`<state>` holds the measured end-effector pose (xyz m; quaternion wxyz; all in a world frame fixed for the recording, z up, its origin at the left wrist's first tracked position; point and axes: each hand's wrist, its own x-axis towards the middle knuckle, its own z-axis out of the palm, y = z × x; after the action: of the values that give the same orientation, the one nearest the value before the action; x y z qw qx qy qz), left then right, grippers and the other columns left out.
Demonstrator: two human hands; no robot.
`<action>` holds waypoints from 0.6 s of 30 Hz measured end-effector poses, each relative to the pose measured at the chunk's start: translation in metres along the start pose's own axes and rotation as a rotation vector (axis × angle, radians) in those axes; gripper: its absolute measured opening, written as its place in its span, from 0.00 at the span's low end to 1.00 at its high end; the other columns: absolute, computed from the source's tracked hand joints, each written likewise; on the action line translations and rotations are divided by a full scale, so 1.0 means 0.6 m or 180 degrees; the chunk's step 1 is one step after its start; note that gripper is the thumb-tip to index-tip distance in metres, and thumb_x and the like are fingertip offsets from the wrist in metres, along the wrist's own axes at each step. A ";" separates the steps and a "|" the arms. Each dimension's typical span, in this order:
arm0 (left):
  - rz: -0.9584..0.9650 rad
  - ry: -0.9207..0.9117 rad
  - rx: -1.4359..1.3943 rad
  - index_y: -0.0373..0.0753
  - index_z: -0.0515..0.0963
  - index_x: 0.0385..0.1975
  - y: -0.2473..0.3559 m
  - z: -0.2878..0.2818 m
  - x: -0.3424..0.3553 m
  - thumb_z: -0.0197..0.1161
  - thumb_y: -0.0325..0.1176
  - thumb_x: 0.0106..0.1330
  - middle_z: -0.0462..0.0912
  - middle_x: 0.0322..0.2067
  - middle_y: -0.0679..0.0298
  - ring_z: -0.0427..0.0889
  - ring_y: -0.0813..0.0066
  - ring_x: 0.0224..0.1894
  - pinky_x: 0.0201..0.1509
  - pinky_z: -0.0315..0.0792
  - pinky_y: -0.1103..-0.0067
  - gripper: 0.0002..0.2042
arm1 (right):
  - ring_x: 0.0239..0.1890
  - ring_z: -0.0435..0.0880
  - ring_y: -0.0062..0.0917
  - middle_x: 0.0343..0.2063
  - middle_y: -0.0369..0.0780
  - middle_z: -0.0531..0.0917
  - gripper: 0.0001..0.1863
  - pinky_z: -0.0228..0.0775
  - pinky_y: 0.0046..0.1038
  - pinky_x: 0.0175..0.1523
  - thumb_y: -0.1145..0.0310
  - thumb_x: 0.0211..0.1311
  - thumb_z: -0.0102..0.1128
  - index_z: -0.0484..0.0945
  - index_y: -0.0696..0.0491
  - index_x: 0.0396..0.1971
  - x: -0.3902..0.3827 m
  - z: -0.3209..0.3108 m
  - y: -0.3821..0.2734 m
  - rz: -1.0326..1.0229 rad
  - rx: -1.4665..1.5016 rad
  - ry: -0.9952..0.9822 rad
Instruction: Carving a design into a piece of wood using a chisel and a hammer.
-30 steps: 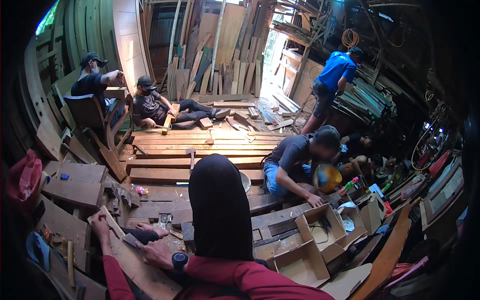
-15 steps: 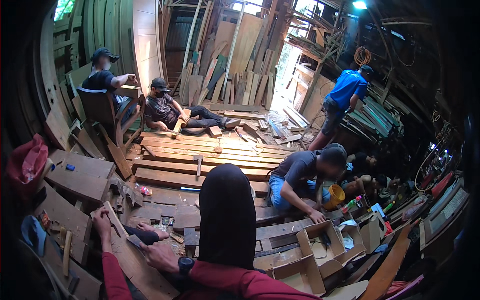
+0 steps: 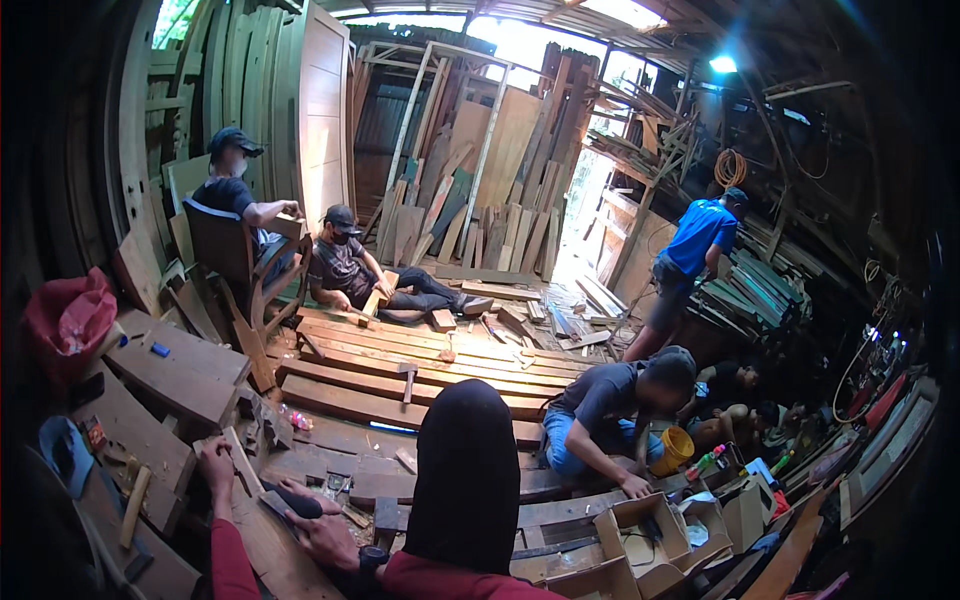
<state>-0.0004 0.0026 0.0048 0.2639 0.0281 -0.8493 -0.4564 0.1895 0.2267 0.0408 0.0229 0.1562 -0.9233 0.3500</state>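
Observation:
My left hand (image 3: 214, 462), in a red sleeve, is closed around the end of a short wooden strip (image 3: 243, 462) that lies slanted on a plank (image 3: 262, 555) at the lower left. My right hand (image 3: 322, 532), with a dark watch on its wrist, rests on the same plank. Its fingers touch a dark tool (image 3: 292, 502) lying between the two hands, and its grip cannot be made out. A black rounded shape (image 3: 466, 480) rises in the lower middle and hides the floor behind it.
A crouching person (image 3: 610, 415) reaches toward open cardboard boxes (image 3: 640, 535) at the lower right, beside a yellow bucket (image 3: 676, 450). Long planks (image 3: 400, 372) with a hammer (image 3: 407, 378) cross the floor. Two people sit at the back left, and one in blue (image 3: 695, 250) stands at the right. A red bag (image 3: 68, 320) is at the left.
The view has tilted upward, so more of the roof and back wall shows. Both hands stay on the plank in nearly the same place.

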 end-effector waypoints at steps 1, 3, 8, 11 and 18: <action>-0.0059 -0.0010 0.0032 0.32 0.82 0.28 0.008 -0.011 0.003 0.56 0.19 0.60 0.87 0.34 0.53 0.86 0.61 0.35 0.40 0.77 0.72 0.06 | 0.26 0.84 0.45 0.28 0.53 0.83 0.24 0.74 0.46 0.33 0.64 0.66 0.47 0.75 0.44 0.61 -0.002 0.003 -0.006 0.0017 -0.0084 -0.0021; 0.0188 0.0172 0.0121 0.33 0.83 0.30 -0.023 -0.004 0.007 0.56 0.20 0.61 0.86 0.32 0.53 0.86 0.62 0.34 0.39 0.77 0.72 0.07 | 0.27 0.83 0.45 0.25 0.51 0.82 0.24 0.74 0.42 0.33 0.61 0.65 0.48 0.76 0.38 0.61 0.001 0.004 -0.011 0.0189 0.0015 -0.0053; 0.0010 0.0217 -0.0041 0.32 0.82 0.29 -0.006 -0.004 -0.004 0.56 0.20 0.61 0.86 0.31 0.54 0.86 0.60 0.32 0.37 0.77 0.72 0.06 | 0.25 0.84 0.43 0.26 0.52 0.83 0.23 0.74 0.44 0.31 0.61 0.67 0.48 0.74 0.40 0.62 0.006 -0.007 0.001 0.0015 -0.0037 0.0043; -0.0047 0.0136 0.0105 0.33 0.82 0.29 0.008 -0.009 -0.005 0.56 0.22 0.62 0.85 0.27 0.54 0.85 0.61 0.30 0.34 0.75 0.70 0.06 | 0.25 0.83 0.45 0.24 0.53 0.82 0.22 0.75 0.44 0.32 0.61 0.68 0.47 0.75 0.40 0.61 0.006 0.001 -0.012 -0.0024 -0.0116 0.0206; 0.0056 0.0286 0.0088 0.33 0.82 0.28 -0.028 -0.007 0.003 0.56 0.21 0.61 0.85 0.30 0.53 0.86 0.58 0.34 0.38 0.76 0.70 0.07 | 0.25 0.84 0.45 0.24 0.54 0.82 0.26 0.74 0.46 0.30 0.61 0.66 0.48 0.70 0.40 0.65 0.000 0.011 -0.008 0.0083 -0.0322 -0.0077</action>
<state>-0.0030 -0.0111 -0.0061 0.3055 0.0448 -0.8430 -0.4406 0.1912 0.2189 0.0390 0.0151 0.1471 -0.9420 0.3013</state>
